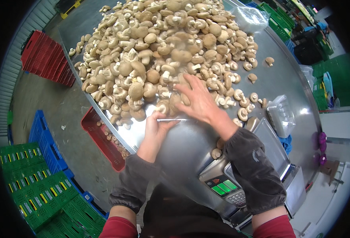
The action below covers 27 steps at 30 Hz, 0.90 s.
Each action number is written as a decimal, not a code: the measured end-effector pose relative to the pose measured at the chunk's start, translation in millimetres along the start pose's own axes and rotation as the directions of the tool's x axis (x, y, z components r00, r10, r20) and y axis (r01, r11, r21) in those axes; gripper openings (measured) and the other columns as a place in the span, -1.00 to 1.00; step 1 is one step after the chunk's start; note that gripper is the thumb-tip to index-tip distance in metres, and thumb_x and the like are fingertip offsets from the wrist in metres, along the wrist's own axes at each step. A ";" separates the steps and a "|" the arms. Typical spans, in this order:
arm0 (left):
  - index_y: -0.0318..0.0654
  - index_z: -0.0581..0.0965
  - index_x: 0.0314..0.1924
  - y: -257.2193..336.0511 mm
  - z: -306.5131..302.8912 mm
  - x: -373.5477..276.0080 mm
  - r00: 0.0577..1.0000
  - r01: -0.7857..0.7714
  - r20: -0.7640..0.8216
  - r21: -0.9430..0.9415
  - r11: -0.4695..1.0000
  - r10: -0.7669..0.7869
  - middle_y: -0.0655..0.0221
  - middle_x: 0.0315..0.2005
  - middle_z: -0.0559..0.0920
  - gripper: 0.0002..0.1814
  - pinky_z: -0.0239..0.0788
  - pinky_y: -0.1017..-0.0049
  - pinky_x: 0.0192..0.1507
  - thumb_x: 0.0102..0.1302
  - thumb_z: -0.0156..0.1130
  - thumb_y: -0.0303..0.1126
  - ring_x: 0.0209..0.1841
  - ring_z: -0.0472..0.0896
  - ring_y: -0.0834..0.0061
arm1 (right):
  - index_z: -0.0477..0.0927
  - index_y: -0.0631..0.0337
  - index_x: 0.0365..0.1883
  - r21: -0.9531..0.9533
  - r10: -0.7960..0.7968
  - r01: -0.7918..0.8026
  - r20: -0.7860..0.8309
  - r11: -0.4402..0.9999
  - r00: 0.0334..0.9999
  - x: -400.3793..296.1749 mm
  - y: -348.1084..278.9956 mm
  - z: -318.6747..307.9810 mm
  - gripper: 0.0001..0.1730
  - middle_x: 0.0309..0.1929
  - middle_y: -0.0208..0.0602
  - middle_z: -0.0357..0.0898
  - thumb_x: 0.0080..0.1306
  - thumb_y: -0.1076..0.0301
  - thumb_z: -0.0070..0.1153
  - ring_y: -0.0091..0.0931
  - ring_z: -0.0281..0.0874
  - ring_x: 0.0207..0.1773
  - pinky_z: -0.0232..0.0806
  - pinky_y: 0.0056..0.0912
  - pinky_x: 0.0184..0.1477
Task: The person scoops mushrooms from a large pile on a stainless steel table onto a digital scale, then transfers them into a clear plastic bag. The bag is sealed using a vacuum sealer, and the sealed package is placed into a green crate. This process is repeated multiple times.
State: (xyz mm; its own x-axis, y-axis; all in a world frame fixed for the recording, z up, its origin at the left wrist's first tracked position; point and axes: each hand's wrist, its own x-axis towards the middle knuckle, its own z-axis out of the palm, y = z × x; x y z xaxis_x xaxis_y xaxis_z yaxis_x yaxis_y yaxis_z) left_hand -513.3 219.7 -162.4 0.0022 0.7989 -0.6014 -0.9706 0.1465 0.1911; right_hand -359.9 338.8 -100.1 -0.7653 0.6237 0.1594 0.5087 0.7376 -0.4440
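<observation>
A large heap of brown-capped mushrooms (151,44), likely shiitake, is spread over a stainless-steel table (181,148). At the heap's near edge my left hand (157,131) grips the near rim of a clear plastic tray (176,120). Several mushrooms (163,106) sit in that tray, partly hidden by my fingers. Over the tray's right side is my right hand (197,101), palm down, thumb and fingers spread and touching or just above the mushrooms. Nothing is visibly grasped in it.
A digital scale (225,187) with a lit green display stands at right, beside stacked clear trays (280,116). Wrapped trays (249,19) lie at the far right. A red crate (103,139) holds mushrooms below the table's left edge. Green crates (41,184) stand at left.
</observation>
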 end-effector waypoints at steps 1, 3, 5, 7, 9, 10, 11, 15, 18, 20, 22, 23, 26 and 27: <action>-0.28 0.18 0.27 -10.1 -10.8 -0.4 0.999 -0.032 0.030 0.060 0.998 0.030 0.04 0.17 0.35 -0.26 0.41 -0.16 0.06 -0.05 -0.08 -0.64 0.14 0.44 -0.04 | 0.38 0.02 0.23 -0.034 -0.022 0.022 -0.009 0.999 1.000 -16.5 -5.4 -5.1 -0.33 0.37 0.09 0.13 0.17 0.01 0.20 0.00 0.11 0.38 0.11 0.01 0.33; -0.16 0.12 0.34 -26.7 -18.8 -9.4 0.991 -0.102 0.100 0.178 0.979 0.085 0.04 0.17 0.35 -0.17 0.43 -0.14 0.04 -0.06 -0.06 -0.64 0.14 0.45 -0.04 | 0.39 0.05 0.22 -0.044 -0.036 0.038 0.036 0.998 0.999 -43.4 -16.2 -13.2 -0.34 0.36 0.09 0.16 0.17 0.03 0.19 0.01 0.13 0.37 0.10 -0.01 0.33; -0.01 0.03 0.41 -44.9 -11.6 -24.1 0.981 -0.148 0.155 0.200 0.969 0.118 0.07 0.17 0.36 -0.04 0.45 -0.13 0.02 -0.10 -0.05 -0.66 0.10 0.49 -0.04 | 0.40 0.07 0.22 0.041 0.014 -0.016 0.038 0.999 0.999 -58.4 -21.2 -26.5 -0.35 0.34 0.07 0.19 0.18 0.05 0.19 -0.01 0.15 0.37 0.10 -0.04 0.34; -0.02 0.01 0.42 -54.8 -3.6 -35.6 0.980 -0.133 0.169 0.172 0.976 0.103 0.07 0.18 0.35 -0.01 0.45 -0.12 0.02 -0.12 -0.05 -0.67 0.09 0.50 -0.04 | 0.40 0.09 0.22 0.224 0.123 -0.122 0.012 0.967 0.992 -67.9 -25.6 -42.6 -0.36 0.33 0.04 0.23 0.19 0.08 0.19 -0.04 0.17 0.37 0.08 -0.07 0.35; 0.00 -0.01 0.43 -61.8 4.6 -48.6 0.976 -0.156 0.181 0.178 0.972 0.123 0.08 0.21 0.34 0.01 0.45 -0.14 0.01 -0.13 -0.04 -0.67 0.10 0.50 -0.04 | 0.39 0.15 0.23 0.368 0.297 -0.228 -0.141 0.901 0.944 -84.0 -23.6 -50.2 -0.39 0.28 -0.05 0.35 0.23 0.15 0.16 -0.19 0.27 0.36 0.10 -0.23 0.35; 0.01 -0.01 0.43 -63.2 7.0 -53.5 0.972 -0.164 0.197 0.183 0.969 0.127 0.08 0.22 0.34 0.02 0.45 -0.15 0.01 -0.13 -0.03 -0.67 0.11 0.49 -0.04 | 0.39 0.18 0.22 0.428 0.385 -0.275 -0.193 0.861 0.902 -91.9 -24.6 -57.8 -0.40 0.28 -0.04 0.35 0.27 0.11 0.11 -0.20 0.24 0.37 0.09 -0.23 0.36; 0.02 -0.01 0.43 -64.5 9.8 -58.7 0.968 -0.172 0.213 0.189 0.967 0.131 0.08 0.23 0.33 0.02 0.45 -0.15 0.01 -0.13 -0.03 -0.67 0.11 0.49 -0.05 | 0.38 0.22 0.22 0.490 0.471 -0.314 -0.239 0.813 0.849 -99.2 -26.8 -65.9 -0.41 0.29 -0.04 0.34 0.30 0.08 0.07 -0.20 0.22 0.38 0.08 -0.22 0.36; 0.04 -0.01 0.46 -74.2 29.8 -77.5 0.949 -0.187 0.288 0.201 0.962 0.124 0.08 0.31 0.24 0.02 0.45 -0.19 0.05 -0.11 -0.09 -0.67 0.22 0.38 -0.15 | 0.29 0.27 0.30 0.676 0.694 -0.388 -0.257 0.626 0.672 -138.0 -20.6 -70.2 -0.39 0.31 -0.03 0.31 0.43 0.02 -0.10 -0.24 0.23 0.37 0.08 -0.28 0.36; 0.06 0.00 0.46 -88.1 49.9 -88.1 0.928 -0.175 0.360 0.191 0.966 0.097 0.09 0.33 0.20 0.03 0.45 -0.19 0.06 -0.13 -0.08 -0.67 0.28 0.32 -0.13 | 0.23 0.29 0.34 0.863 0.790 -0.305 -0.160 0.403 0.592 -164.9 -19.2 -69.2 -0.39 0.31 -0.09 0.30 0.47 0.06 -0.12 -0.32 0.22 0.37 0.13 -0.29 0.33; 0.06 0.00 0.46 -103.6 63.0 -93.3 0.910 -0.152 0.409 0.188 0.970 0.063 0.08 0.34 0.19 0.04 0.45 -0.19 0.06 -0.14 -0.08 -0.67 0.30 0.28 -0.10 | 0.24 0.27 0.35 0.949 0.846 -0.177 -0.136 0.260 0.515 -190.2 -17.4 -73.4 -0.43 0.29 -0.12 0.32 0.47 0.15 -0.10 -0.35 0.28 0.33 0.21 -0.32 0.28; 0.07 -0.08 0.48 -120.8 76.2 -102.1 0.907 -0.115 0.422 0.230 0.966 0.007 0.09 0.33 0.20 0.06 0.46 -0.13 0.05 -0.11 -0.06 -0.67 0.28 0.33 -0.03 | 0.28 0.27 0.29 0.994 0.890 0.015 -0.105 0.110 0.443 -210.8 -21.0 -85.0 -0.51 0.22 -0.15 0.38 0.44 0.33 -0.03 -0.43 0.44 0.17 0.35 -0.42 0.14; 0.07 -0.13 0.49 -129.6 80.0 -105.1 0.904 -0.096 0.427 0.252 0.963 -0.022 0.09 0.33 0.21 0.08 0.46 -0.11 0.05 -0.10 -0.05 -0.67 0.27 0.35 0.00 | 0.29 0.28 0.26 0.985 0.907 0.013 -0.162 0.171 0.388 -223.7 -17.6 -89.6 -0.53 0.19 -0.13 0.40 0.42 0.35 -0.01 -0.44 0.47 0.13 0.37 -0.43 0.12; 0.03 -0.08 0.48 -162.0 81.6 -107.3 0.892 -0.013 0.428 0.347 0.938 -0.146 0.11 0.33 0.20 0.03 0.48 -0.12 0.01 -0.06 -0.07 -0.68 0.28 0.33 0.04 | 0.26 0.29 0.14 0.930 0.905 0.013 -0.361 0.368 0.225 -269.6 -8.0 -111.7 -0.58 0.07 -0.09 0.46 0.38 0.43 0.06 -0.45 0.54 0.00 0.43 -0.45 0.00; 0.03 -0.07 0.47 -173.7 82.3 -108.2 0.883 0.013 0.431 0.368 0.930 -0.183 0.11 0.33 0.20 0.02 0.49 -0.11 0.00 -0.06 -0.07 -0.69 0.29 0.33 0.04 | 0.25 0.29 0.15 0.912 0.893 -0.001 -0.402 0.411 0.203 -282.9 -8.2 -118.9 -0.57 0.05 -0.08 0.47 0.38 0.43 0.06 -0.43 0.54 0.00 0.43 -0.44 0.00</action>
State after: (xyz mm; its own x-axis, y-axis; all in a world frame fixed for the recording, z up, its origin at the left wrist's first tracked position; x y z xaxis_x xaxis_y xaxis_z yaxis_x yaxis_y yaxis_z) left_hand -325.1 155.8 -66.7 0.2835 0.9306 -0.2318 -0.8140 0.3613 0.4549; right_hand -100.7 187.1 -36.7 0.4569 0.8894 -0.0096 -0.1505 0.0666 -0.9864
